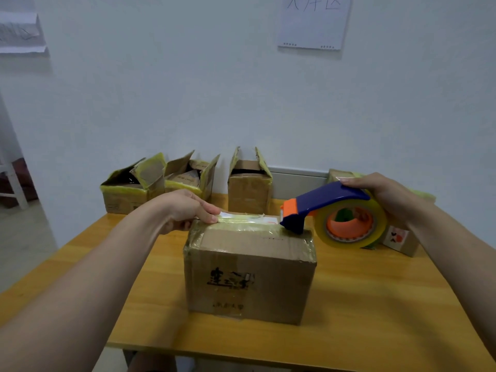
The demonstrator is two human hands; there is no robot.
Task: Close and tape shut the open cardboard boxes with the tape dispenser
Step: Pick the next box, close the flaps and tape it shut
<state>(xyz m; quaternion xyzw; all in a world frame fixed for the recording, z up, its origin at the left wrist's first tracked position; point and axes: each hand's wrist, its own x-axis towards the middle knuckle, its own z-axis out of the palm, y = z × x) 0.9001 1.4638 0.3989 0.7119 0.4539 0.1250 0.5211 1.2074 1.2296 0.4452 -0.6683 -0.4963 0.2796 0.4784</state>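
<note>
A closed cardboard box (249,272) stands in the middle of the wooden table (375,304), with a strip of clear tape along its top seam. My left hand (188,209) presses the tape's left end down at the box's top left edge, thumb and fingers laid on it. My right hand (386,196) grips the blue and orange tape dispenser (332,202), which carries a roll of clear tape (351,224). The dispenser's nose touches the box's top right edge.
Three open cardboard boxes stand at the table's back against the wall: one at the left (128,189), one beside it (192,175), one in the middle (249,183). Another box (402,237) lies behind the dispenser at the right. Paper sheets hang on the wall.
</note>
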